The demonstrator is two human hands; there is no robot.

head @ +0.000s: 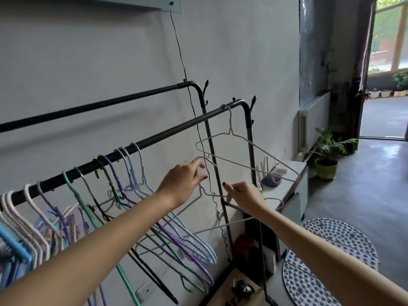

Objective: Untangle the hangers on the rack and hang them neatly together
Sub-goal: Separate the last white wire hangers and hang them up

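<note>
wall grey | floor concrete | left hand, right hand fingers pinch white hanger

The bunch of hangers at the left is cut off by the picture's edge. The front rail is cut off there too. How many hangers are tangled cannot be told. The dark thing on the low shelf is blurred.
</note>
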